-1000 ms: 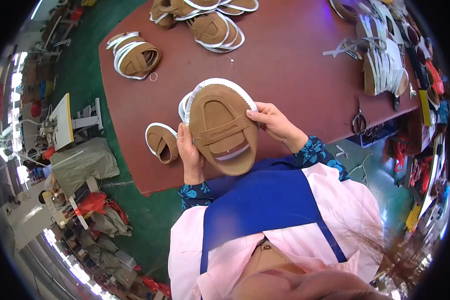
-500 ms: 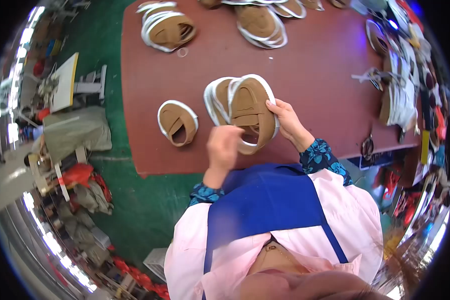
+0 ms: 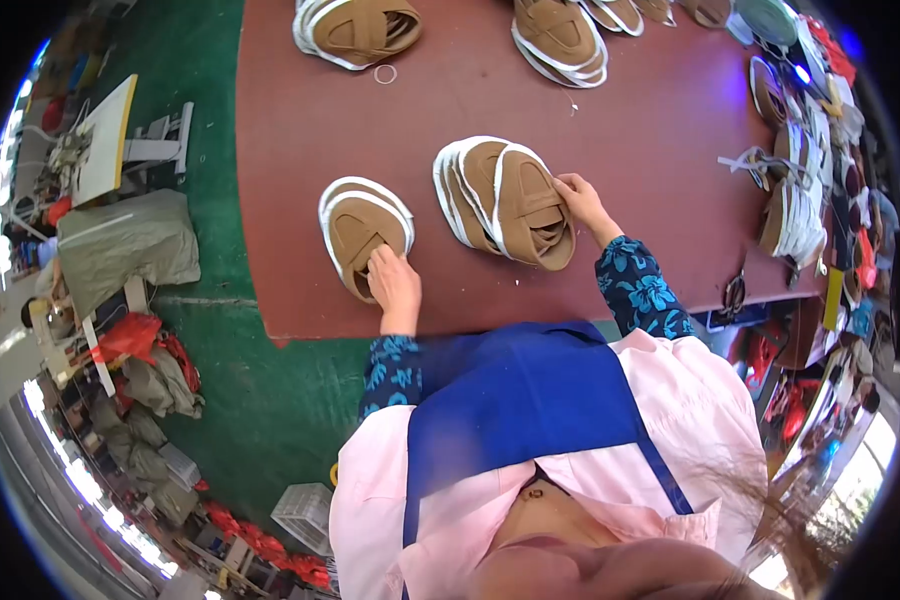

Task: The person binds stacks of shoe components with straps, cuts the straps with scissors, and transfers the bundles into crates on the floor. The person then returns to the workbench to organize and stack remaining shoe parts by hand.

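Note:
At the left of the red-brown tabletop, two brown shoe uppers [image 3: 358,224] with white edging lie one over the other. My left hand [image 3: 397,285] is closed at their near end, its fingertips at the opening of the top one. A stack of similar shoe uppers [image 3: 522,190] lies fanned out at the middle. My right hand [image 3: 583,205] pinches the right edge of the top upper in that stack. The thumb side of the right hand shows; the fingertips under the edge are partly hidden.
More stacked uppers [image 3: 358,32] lie at the far left of the table [image 3: 450,100], with another pile [image 3: 562,42] at far centre. White-edged pieces [image 3: 795,190] are bundled at the right. Scissors [image 3: 734,294] lie near the right front edge. A white ring [image 3: 385,75] sits nearby.
My left hand has moved left from the middle stack to the left pile, where one upper lay and now two overlap. My right hand stays at the middle stack, which is now fanned wider.

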Demonstrator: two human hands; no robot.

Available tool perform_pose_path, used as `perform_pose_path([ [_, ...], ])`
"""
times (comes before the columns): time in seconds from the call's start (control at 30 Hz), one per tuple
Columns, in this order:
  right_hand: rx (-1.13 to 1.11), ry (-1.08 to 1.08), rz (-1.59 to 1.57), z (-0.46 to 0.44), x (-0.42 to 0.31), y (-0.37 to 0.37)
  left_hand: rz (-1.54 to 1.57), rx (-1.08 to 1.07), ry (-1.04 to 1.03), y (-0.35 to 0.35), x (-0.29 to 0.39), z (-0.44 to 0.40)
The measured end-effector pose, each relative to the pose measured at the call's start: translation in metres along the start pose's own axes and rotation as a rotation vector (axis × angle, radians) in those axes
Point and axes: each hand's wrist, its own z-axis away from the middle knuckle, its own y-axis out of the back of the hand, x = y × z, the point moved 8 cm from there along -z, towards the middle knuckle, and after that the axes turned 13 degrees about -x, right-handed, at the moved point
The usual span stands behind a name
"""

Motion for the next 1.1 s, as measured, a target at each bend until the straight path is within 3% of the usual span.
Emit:
perform_pose_path([
  [0.07, -0.008, -0.128, -0.134, 0.034, -0.019, -0.003, 0.059, -0.05, 0.068, -0.01, -0.016, -0.014],
  [0.1, 0.057, -0.061, -0.117, 0.034, -0.003, -0.005, 0.064, -0.046, 0.1, -0.005, -0.022, -0.017],
  [0.13, 0.097, -0.087, -0.156, 0.048, -0.003, -0.007, 0.03, 0.147, 0.016, 0.021, -0.015, -0.012],
  [0.2, 0.217, -0.078, -0.15, 0.076, -0.013, -0.007, -0.177, 0.169, 0.159, 0.058, -0.007, -0.002],
  [0.27, 0.196, -0.027, -0.051, 0.104, -0.049, -0.005, -0.104, 0.255, -0.02, 0.059, 0.003, 0.006],
  [0.3, 0.15, 0.047, -0.184, 0.109, -0.053, -0.009, -0.068, 0.303, -0.102, 0.061, 0.009, 0.008],
  [0.4, -0.07, 0.249, -0.631, 0.135, -0.106, -0.029, 0.635, -0.146, -0.329, 0.024, 0.043, 0.001],
  [0.47, -0.241, 0.33, -0.831, 0.147, -0.148, -0.034, 1.239, -0.322, -0.298, 0.007, 0.07, 0.003],
  [0.6, -0.525, 0.366, -0.97, 0.154, -0.18, -0.033, 1.54, -0.613, -0.345, 0.034, 0.128, 0.026],
  [0.63, -0.549, 0.351, -0.972, 0.153, -0.181, -0.031, 1.571, -0.469, -0.363, 0.051, 0.137, 0.032],
  [0.77, -0.616, 0.331, -0.958, 0.149, -0.166, -0.032, 1.476, -0.319, -0.419, 0.091, 0.149, 0.046],
  [0.97, -0.69, 0.289, -0.989, 0.154, -0.156, -0.03, 1.504, -0.267, -0.461, 0.1, 0.148, 0.058],
  [1.07, -0.799, 0.271, -0.909, 0.164, -0.171, -0.033, 1.796, -0.28, -0.271, 0.092, 0.144, 0.058],
  [1.1, -0.797, 0.242, -0.943, 0.163, -0.169, -0.036, 1.927, -0.38, -0.181, 0.081, 0.144, 0.057],
])
